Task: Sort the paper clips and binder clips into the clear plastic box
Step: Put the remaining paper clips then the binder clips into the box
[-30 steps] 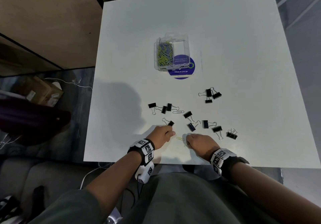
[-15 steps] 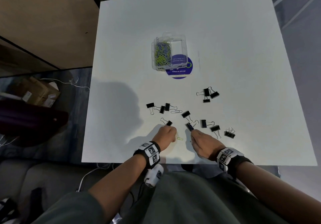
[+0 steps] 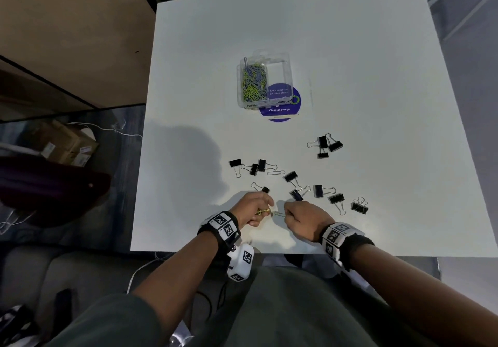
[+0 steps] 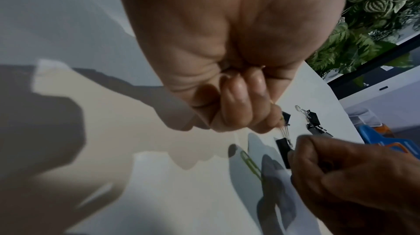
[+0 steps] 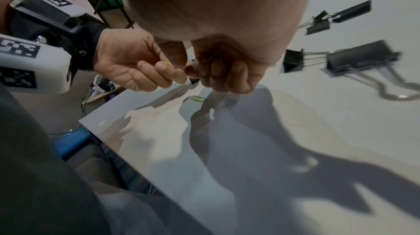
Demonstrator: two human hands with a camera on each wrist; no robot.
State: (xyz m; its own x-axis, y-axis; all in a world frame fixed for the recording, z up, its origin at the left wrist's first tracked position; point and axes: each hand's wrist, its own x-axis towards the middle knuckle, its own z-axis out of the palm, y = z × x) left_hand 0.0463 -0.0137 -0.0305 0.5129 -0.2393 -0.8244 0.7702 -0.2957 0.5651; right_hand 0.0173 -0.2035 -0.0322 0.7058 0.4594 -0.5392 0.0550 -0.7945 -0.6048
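Observation:
The clear plastic box stands mid-table, with green and blue paper clips in its left compartment. Several black binder clips lie scattered in front of it, and a silver paper clip lies among them. My left hand pinches a yellow paper clip near the front edge. A green paper clip lies flat on the table between both hands. My right hand has curled fingers just above its right end. I see nothing plainly held in it.
A round purple sticker lies partly under the box. The white table ends at its front edge just behind my wrists. A group of three binder clips sits to the right. Boxes and cables lie on the floor at the left.
My right hand reached up toward a binder clip, then came back left to the green paper clip. The left hand stayed put, and its yellow clip now shows.

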